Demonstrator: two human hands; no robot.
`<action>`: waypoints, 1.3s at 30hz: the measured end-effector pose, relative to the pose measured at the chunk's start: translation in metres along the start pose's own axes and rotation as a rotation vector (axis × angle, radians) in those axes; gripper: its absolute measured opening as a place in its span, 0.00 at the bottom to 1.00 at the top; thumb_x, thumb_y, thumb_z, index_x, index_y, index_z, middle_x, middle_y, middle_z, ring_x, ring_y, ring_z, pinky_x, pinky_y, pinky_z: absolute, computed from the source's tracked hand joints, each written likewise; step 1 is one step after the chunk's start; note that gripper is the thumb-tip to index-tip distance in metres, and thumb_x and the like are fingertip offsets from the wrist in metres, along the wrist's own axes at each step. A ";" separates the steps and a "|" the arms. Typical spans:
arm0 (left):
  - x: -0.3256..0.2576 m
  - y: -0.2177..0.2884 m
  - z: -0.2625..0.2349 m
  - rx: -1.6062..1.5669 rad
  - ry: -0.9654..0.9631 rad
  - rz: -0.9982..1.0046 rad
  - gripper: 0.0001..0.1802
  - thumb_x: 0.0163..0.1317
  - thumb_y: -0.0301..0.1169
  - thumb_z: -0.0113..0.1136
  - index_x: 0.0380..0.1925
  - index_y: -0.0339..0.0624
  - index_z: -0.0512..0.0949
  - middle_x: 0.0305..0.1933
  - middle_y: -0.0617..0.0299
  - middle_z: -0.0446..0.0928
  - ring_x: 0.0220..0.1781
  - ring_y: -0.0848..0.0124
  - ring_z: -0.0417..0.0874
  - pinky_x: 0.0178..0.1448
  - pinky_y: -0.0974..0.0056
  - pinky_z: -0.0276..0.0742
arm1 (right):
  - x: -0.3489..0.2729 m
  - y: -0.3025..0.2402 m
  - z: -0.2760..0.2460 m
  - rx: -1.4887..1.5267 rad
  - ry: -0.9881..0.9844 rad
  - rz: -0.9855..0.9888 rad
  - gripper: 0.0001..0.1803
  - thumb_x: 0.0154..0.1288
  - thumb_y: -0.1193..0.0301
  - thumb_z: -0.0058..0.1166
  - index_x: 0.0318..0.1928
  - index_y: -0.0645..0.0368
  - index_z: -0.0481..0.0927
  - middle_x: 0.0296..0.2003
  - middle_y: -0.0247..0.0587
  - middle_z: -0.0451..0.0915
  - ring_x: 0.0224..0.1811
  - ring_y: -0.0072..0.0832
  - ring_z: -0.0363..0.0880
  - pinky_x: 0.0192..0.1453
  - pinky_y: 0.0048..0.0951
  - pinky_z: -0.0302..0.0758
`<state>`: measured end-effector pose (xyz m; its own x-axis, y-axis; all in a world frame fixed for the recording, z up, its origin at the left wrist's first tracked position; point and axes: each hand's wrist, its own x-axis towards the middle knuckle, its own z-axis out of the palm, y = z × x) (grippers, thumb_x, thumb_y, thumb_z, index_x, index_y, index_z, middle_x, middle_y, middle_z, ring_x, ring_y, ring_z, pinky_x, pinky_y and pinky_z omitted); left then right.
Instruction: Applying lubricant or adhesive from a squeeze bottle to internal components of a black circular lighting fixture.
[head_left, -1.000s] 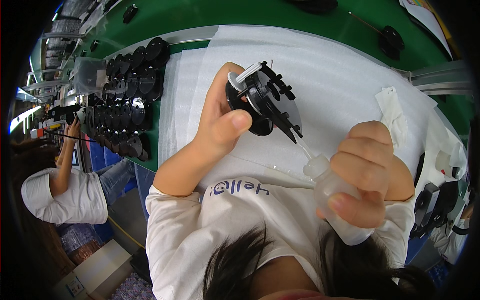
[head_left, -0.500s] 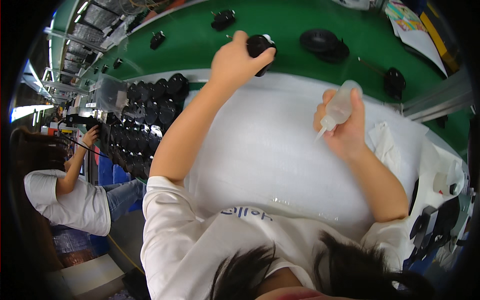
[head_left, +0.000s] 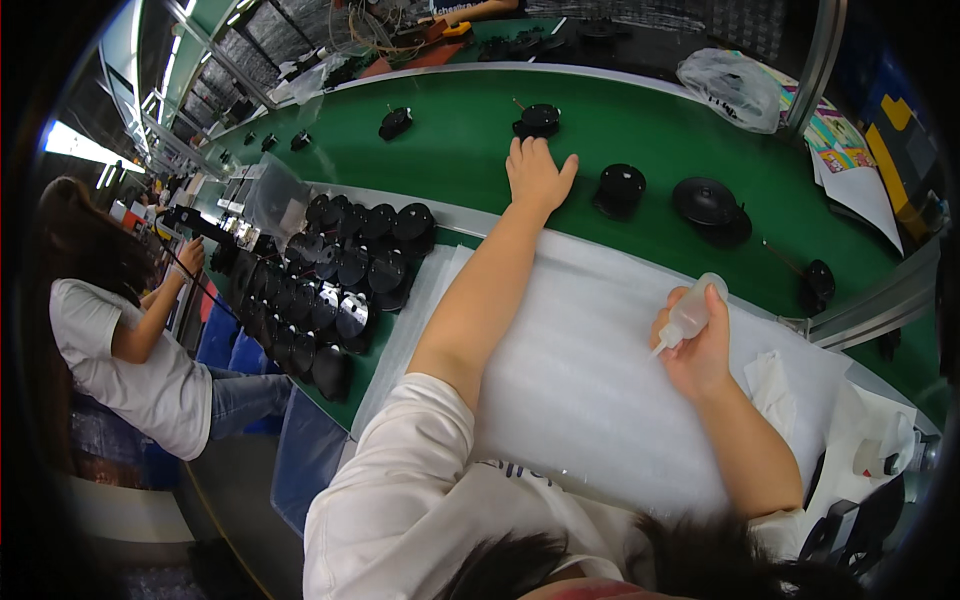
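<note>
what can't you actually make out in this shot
Head view only:
- Whether the left hand touches a part: its palm faces down on the green belt.
- How full the squeeze bottle is: the right hand wraps its lower half.
- Details of the stacked black round parts: too small and dark.
- Items at the right rim: bent and cut off by the fisheye edge.

Left hand point(head_left: 538, 172) lies flat out on the belt point(head_left: 460, 150), just short of a disc part point(head_left: 538, 120) behind it. Right of that hand sits a round part point(head_left: 620, 188), then a wider dish point(head_left: 708, 203) further right. Right hand point(head_left: 698, 352) is over the foam sheet point(head_left: 590, 380) on the tabletop, a squeeze bottle point(head_left: 688, 315) in its grip. Stacked parts point(head_left: 340, 285) crowd the sheet's left side; another person point(head_left: 130, 350) sits far left.
</note>
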<state>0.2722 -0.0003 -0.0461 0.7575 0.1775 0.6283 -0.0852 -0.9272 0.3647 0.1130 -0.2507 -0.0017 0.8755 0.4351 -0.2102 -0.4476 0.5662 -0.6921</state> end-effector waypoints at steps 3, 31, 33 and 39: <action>0.003 0.002 0.005 0.089 -0.203 -0.039 0.31 0.53 0.51 0.48 0.45 0.33 0.66 0.60 0.42 0.56 0.66 0.50 0.48 0.64 0.47 0.46 | 0.000 0.000 -0.002 0.031 0.007 0.021 0.23 0.58 0.47 0.38 0.26 0.56 0.69 0.14 0.32 0.64 0.16 0.20 0.60 0.20 0.20 0.56; 0.005 0.044 -0.058 0.253 -0.520 -0.330 0.36 0.43 0.62 0.51 0.44 0.45 0.72 0.32 0.57 0.78 0.35 0.62 0.79 0.48 0.55 0.57 | -0.003 0.001 0.000 0.040 0.028 0.029 0.23 0.55 0.46 0.41 0.26 0.55 0.69 0.15 0.33 0.64 0.17 0.21 0.61 0.20 0.19 0.57; 0.005 0.046 -0.060 0.276 -0.545 -0.309 0.36 0.42 0.63 0.52 0.42 0.46 0.73 0.32 0.58 0.78 0.35 0.62 0.79 0.46 0.56 0.59 | -0.002 0.001 0.000 0.041 0.034 0.044 0.24 0.55 0.46 0.41 0.26 0.56 0.69 0.14 0.33 0.64 0.16 0.20 0.61 0.20 0.19 0.57; 0.003 0.052 -0.058 0.267 -0.538 -0.270 0.36 0.39 0.63 0.54 0.41 0.47 0.75 0.30 0.58 0.78 0.34 0.63 0.79 0.37 0.61 0.66 | -0.001 0.001 0.000 0.033 0.015 0.025 0.24 0.55 0.46 0.41 0.26 0.56 0.69 0.13 0.33 0.64 0.15 0.20 0.60 0.20 0.19 0.57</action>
<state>0.2328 -0.0285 0.0144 0.9535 0.2901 0.0816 0.2646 -0.9354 0.2346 0.1121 -0.2507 -0.0023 0.8665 0.4388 -0.2381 -0.4751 0.5781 -0.6634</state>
